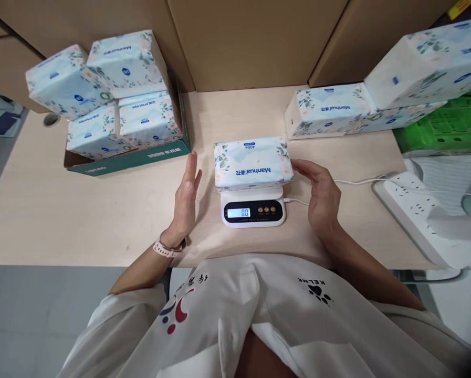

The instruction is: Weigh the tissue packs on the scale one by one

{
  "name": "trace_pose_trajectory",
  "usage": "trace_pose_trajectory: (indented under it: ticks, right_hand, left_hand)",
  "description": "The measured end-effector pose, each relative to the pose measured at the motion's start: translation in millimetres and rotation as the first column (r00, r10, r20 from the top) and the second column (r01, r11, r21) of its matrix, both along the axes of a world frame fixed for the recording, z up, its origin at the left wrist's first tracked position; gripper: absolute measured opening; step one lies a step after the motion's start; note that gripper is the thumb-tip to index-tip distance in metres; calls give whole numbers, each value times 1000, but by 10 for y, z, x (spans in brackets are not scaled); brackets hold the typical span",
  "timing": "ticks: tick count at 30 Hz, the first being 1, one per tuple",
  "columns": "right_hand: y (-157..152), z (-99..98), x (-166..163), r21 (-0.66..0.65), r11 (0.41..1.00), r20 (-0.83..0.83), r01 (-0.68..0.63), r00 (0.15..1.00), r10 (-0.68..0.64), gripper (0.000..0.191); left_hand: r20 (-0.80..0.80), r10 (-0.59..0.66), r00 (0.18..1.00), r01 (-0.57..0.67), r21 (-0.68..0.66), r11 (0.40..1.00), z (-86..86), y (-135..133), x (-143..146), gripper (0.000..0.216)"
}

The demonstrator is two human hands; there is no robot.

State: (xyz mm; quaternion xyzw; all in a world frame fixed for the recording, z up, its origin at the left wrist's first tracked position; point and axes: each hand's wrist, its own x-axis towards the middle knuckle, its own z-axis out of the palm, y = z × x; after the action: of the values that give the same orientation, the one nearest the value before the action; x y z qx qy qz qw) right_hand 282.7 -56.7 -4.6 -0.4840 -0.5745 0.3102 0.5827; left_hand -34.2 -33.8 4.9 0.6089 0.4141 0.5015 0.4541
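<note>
A pack of tissues (254, 164) in pale blue floral wrapping lies on a white digital scale (224, 210) in front of me. The scale's lit display reads 0.0. To the left of the pack, apart from it, my left hand (186, 199) is held upright with straight fingers and nothing in it. On the right, my right hand (322, 197) has its fingers stretched out, the fingertips close to the pack's right end; I cannot tell whether they touch it. This hand holds nothing either.
At the left, a green-edged cardboard box (140, 161) holds several tissue packs (127, 63). More tissue packs (332, 111) are stacked at the right, beside a green crate (448, 128). A white power strip (412, 197) lies at the right, with cables. Cardboard boxes (254, 42) line the back.
</note>
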Motion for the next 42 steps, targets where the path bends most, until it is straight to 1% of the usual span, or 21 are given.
trace_pose_trajectory:
  ticks: [4,7,11,14,19,24,28,33,36,38,40,42]
  right_hand:
    - [-9,30,-10,-11,1000,20,-3,1000,3,49]
    - [-17,58,-11,-21,1000,39,8,999,-7,50]
    - [-24,81,-8,-23,1000,37,9,999,-8,49]
    - [-28,85,-3,-34,999,50,16,999,-15,49]
    - [-35,71,13,-46,998,88,40,995,-36,50]
    - [-24,40,20,-39,999,55,25,998,-23,52]
    - [-19,27,16,-26,1000,48,12,999,-10,51]
    - [-14,53,26,-1,1000,92,25,995,-25,51]
    - [-9,79,22,18,999,121,35,992,-37,49]
    - [-16,79,-3,4,1000,155,23,988,-23,50]
    - [-37,53,-48,-18,1000,200,-11,980,15,52]
    - [-60,17,-94,-50,997,234,-50,970,61,56]
  left_hand:
    - [46,31,998,-30,-18,999,16,-10,37,61]
    - [78,104,992,-102,-28,994,49,-17,66,60]
    - [120,208,971,-205,-38,978,108,-17,118,49]
    - [148,253,956,-250,-43,967,139,-16,154,44]
    - [178,280,943,-274,-59,960,153,-15,173,42]
    - [163,279,946,-269,-81,960,156,-17,176,44]
    - [163,258,952,-249,-77,965,159,-35,185,43]
    - [152,231,961,-225,-57,973,175,-65,175,35]
    - [101,192,976,-186,-66,980,165,-88,132,39]
    - [8,127,992,-126,-74,989,142,-111,100,49]
    - [-97,21,995,-29,-90,996,114,-136,85,62]
    - [-159,-90,983,73,-109,991,106,-147,102,72]
